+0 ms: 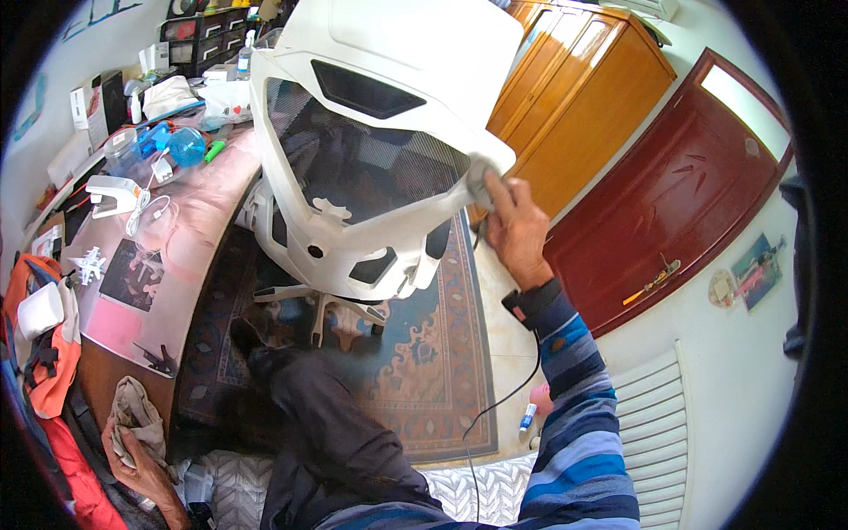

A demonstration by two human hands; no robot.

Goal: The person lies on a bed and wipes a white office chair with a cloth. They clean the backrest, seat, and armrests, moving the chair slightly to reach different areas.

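A white plastic office chair frame with a dark mesh back [371, 159] stands before me, its rear side towards me. My right hand [517, 232] holds a grey cloth or pad [480, 182] against the frame's right edge, beside the mesh. The pad is blurred, so its exact kind cannot be told. At the lower left, my left hand [136, 464] grips a crumpled beige cloth [138, 414] near the desk's front corner, away from the chair. A black wristband with a cable is on my right wrist.
The desk [126, 361] on the left bears a clear jar [122, 151], a white device [109, 195] with a cable and a toy jet [89, 265]. A patterned rug [424, 397] lies beneath the chair. A wooden wardrobe [583, 86] and a dark red door [636, 212] stand right.
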